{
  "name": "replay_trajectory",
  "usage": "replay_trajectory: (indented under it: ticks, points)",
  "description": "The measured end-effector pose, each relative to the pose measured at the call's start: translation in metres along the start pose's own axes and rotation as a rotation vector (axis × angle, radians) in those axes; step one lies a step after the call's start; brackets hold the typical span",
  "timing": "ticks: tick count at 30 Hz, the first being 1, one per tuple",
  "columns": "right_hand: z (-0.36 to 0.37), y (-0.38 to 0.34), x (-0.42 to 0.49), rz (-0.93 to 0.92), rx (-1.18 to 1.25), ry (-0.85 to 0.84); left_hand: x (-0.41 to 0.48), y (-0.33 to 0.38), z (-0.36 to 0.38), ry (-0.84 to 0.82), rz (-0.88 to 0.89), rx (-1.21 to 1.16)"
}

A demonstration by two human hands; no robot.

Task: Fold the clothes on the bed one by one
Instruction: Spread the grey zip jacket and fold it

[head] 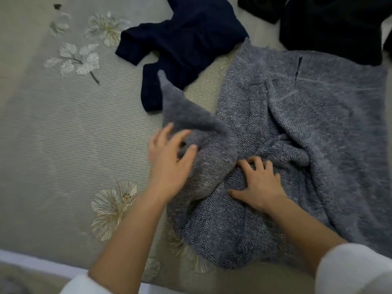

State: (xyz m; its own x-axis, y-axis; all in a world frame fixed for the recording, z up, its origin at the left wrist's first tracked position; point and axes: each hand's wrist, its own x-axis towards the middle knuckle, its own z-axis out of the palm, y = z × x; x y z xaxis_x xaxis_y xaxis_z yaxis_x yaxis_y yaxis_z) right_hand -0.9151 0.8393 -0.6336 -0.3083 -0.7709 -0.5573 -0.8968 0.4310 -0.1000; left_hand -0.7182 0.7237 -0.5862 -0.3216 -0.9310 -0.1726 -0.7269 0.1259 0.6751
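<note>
A grey knitted sweater [307, 128] lies spread over the right half of the bed. Its left sleeve [191, 124] is lifted and blurred, folded over toward the body of the sweater. My left hand [167, 164] holds that sleeve near its base, fingers curled round the fabric. My right hand [256, 183] presses flat on the sweater's middle with spread fingers. A dark navy garment [184, 47] lies crumpled behind the sweater. A black garment [331, 24] lies at the far right, partly overlapping the sweater's top edge.
The bed cover [63, 134] is pale grey-green with ribbed stripes and embroidered flowers [114, 206]. The bed's near edge [31, 262] runs along the bottom left.
</note>
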Motion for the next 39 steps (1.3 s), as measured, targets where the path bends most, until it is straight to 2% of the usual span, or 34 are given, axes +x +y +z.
replay_trajectory:
  ticks: [1, 2, 4, 5, 8, 11, 14, 15, 16, 18, 22, 26, 29, 31, 33, 36, 38, 39]
  points:
    - [0.001, 0.000, 0.000, 0.000, -0.001, -0.001, 0.000, -0.004, 0.000, 0.080, -0.132, 0.041]
    - [0.001, 0.000, 0.001, 0.000, 0.000, 0.002, 0.002, -0.008, -0.001, 0.086, -0.297, -0.030]
    - [0.002, 0.000, 0.001, -0.002, 0.003, 0.010, 0.006, -0.014, 0.004, -0.053, -0.609, -0.448]
    - [0.002, 0.000, 0.001, -0.003, 0.006, 0.013, 0.007, -0.015, 0.007, -0.135, -0.702, -0.627]
    - [0.002, 0.000, 0.001, -0.005, 0.005, 0.017, 0.011, -0.019, 0.016, -0.273, -0.720, -0.656]
    - [0.000, 0.000, -0.001, -0.011, 0.002, 0.011, 0.012, -0.014, 0.025, -0.305, -0.624, -0.578]
    - [-0.004, -0.001, -0.003, -0.022, 0.003, 0.004, 0.014, -0.011, 0.031, -0.242, -0.412, -0.246]
    - [-0.005, -0.002, -0.003, -0.023, -0.004, -0.001, 0.015, -0.011, 0.029, -0.202, -0.373, -0.207]
    - [-0.006, -0.002, -0.003, -0.023, -0.010, -0.006, 0.017, -0.009, 0.023, -0.161, -0.369, -0.242]
    - [-0.007, -0.004, -0.003, -0.024, -0.001, -0.017, 0.017, -0.002, 0.003, -0.041, -0.437, -0.455]
    - [-0.008, -0.003, -0.005, -0.032, 0.020, -0.016, 0.002, 0.013, -0.047, 0.336, -0.382, -0.758]
    - [-0.019, 0.002, -0.008, -0.090, 0.055, -0.059, -0.018, 0.044, -0.066, 0.461, -0.156, -0.700]
    - [-0.024, 0.013, -0.024, -0.142, 0.308, 0.042, -0.018, 0.072, -0.050, 0.476, -0.001, -0.547]
    - [-0.024, 0.025, -0.040, -0.108, 0.570, 0.185, -0.014, 0.099, -0.028, 0.472, 0.162, -0.474]
    - [-0.027, 0.039, -0.057, 0.005, 0.849, 0.308, -0.014, 0.128, 0.004, 0.385, 0.323, -0.430]
    - [-0.044, 0.068, -0.072, 0.198, 1.263, 0.536, -0.028, 0.161, 0.062, 0.054, 0.630, -0.330]
    - [-0.059, 0.091, -0.074, 0.304, 1.368, 0.653, -0.048, 0.163, 0.096, -0.126, 0.811, -0.126]
    - [-0.066, 0.101, -0.073, 0.354, 1.373, 0.645, -0.059, 0.156, 0.109, -0.170, 0.841, 0.003]
